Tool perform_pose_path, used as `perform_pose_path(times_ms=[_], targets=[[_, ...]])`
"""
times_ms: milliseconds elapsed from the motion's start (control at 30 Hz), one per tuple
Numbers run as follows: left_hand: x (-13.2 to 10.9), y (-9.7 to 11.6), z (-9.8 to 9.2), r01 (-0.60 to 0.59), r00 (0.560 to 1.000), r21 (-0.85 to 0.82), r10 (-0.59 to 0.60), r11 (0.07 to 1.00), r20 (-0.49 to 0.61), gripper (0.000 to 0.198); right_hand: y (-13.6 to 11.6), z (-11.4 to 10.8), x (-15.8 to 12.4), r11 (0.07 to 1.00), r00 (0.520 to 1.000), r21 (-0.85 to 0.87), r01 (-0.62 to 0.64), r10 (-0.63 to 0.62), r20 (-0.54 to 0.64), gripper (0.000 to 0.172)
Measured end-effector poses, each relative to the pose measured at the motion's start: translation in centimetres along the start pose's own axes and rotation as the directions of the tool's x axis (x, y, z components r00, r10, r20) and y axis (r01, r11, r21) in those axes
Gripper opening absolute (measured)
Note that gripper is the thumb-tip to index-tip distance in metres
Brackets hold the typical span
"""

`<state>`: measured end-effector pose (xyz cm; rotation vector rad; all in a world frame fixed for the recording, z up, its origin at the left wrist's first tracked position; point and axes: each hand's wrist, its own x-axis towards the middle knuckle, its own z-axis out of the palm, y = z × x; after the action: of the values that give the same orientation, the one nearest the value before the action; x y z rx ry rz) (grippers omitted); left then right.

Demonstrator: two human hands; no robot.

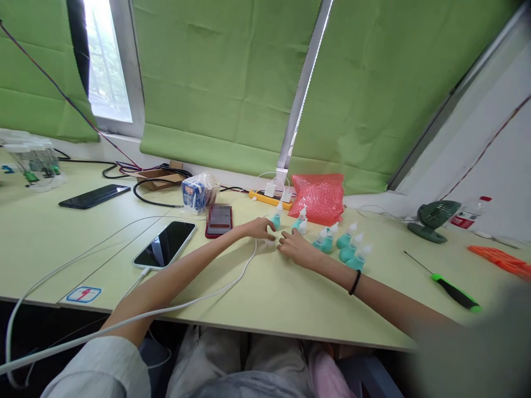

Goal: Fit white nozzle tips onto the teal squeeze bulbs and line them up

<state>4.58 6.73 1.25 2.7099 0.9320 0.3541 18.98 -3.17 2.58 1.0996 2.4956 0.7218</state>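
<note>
My left hand [258, 228] is above the table with its fingers curled. A teal squeeze bulb with a white nozzle [276, 221] stands right at its fingertips; I cannot tell if they touch. My right hand [297, 249] is close by on the right, fingers bent inward. A small white piece [269, 242] shows between the two hands, mostly hidden. Behind my right hand is another teal bulb [296, 224], with a white tip [303, 227] beside it. To the right several more teal bulbs [347, 253] with white nozzles are grouped, partly behind my right forearm.
Two dark phones [166, 244] and a red-edged phone [219, 221] lie to the left. A white cable [232, 284] crosses below my left arm's hand. At the back are a yellow power strip [265, 198] and pink bubble wrap [317, 198]; a screwdriver [454, 292] and fan [433, 220] are right.
</note>
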Motion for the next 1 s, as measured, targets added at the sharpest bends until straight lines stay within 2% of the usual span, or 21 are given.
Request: perform_pose_path(times_ms=[133,233,300,400,433,500,600,700,767,833,867,933,1000], targets=[[1.0,-0.8,-0.3,0.157,0.982,0.164,-0.136,0.974,-0.128,0.026,0.3,0.0,-0.1,1.0,0.999,0.005,0.015,-0.015,-0.028,0.018],[1.7,-0.8,0.6,0.229,0.968,0.213,-0.199,0.95,-0.153,0.025,0.0,-1.2,-0.9,0.997,0.995,0.077,-0.012,0.02,-0.101,0.012],[2.2,-0.5,1.3,0.253,0.963,0.227,-0.222,0.94,-0.152,0.02,-0.3,-2.0,-1.4,0.979,0.978,0.199,-0.034,0.074,-0.196,0.013],[2.6,-0.3,1.7,0.274,0.958,0.222,-0.244,0.936,-0.152,0.02,-1.3,-2.1,-1.8,0.878,0.909,0.478,-0.005,0.203,-0.363,0.016],[2.6,-0.3,1.6,0.277,0.957,0.214,-0.249,0.937,-0.15,0.021,-1.7,-1.7,-1.7,0.81,0.88,0.585,0.018,0.265,-0.394,0.016],[2.3,-0.4,1.4,0.28,0.956,0.191,-0.255,0.941,-0.148,0.022,-2.9,-0.5,-1.3,0.608,0.828,0.792,0.058,0.414,-0.379,0.017],[1.6,-0.7,1.1,0.276,0.954,0.142,-0.253,0.95,-0.164,0.022,-4.5,1.5,-0.4,0.196,0.769,0.978,0.077,0.612,-0.184,0.019],[0.6,-0.9,0.9,0.236,0.959,0.065,-0.222,0.97,-0.174,0.016,-4.6,2.7,0.3,-0.215,0.778,0.97,0.118,0.627,0.044,0.026],[-0.4,-0.8,0.8,0.186,0.97,0.001,-0.183,0.983,-0.162,0.013,-4.0,3.0,0.4,-0.424,0.797,0.897,0.129,0.582,0.16,0.028],[-1.7,-0.4,0.9,0.122,0.976,-0.124,-0.141,0.985,-0.165,0.016,-3.4,3.0,0.3,-0.551,0.811,0.824,0.13,0.537,0.232,0.027],[-2.4,-0.2,1.0,0.068,0.975,-0.266,-0.12,0.962,-0.185,0.019,-3.2,3.0,0.2,-0.594,0.816,0.794,0.129,0.519,0.256,0.026],[-4.0,0.3,1.2,-0.05,0.972,-0.512,-0.076,0.858,-0.222,0.022,-3.0,2.9,0.0,-0.652,0.828,0.748,0.123,0.483,0.285,0.022],[-5.3,0.8,1.5,-0.104,0.969,-0.663,-0.076,0.741,-0.237,0.028,-3.1,2.7,-0.1,-0.683,0.841,0.723,0.1,0.447,0.305,0.019]])
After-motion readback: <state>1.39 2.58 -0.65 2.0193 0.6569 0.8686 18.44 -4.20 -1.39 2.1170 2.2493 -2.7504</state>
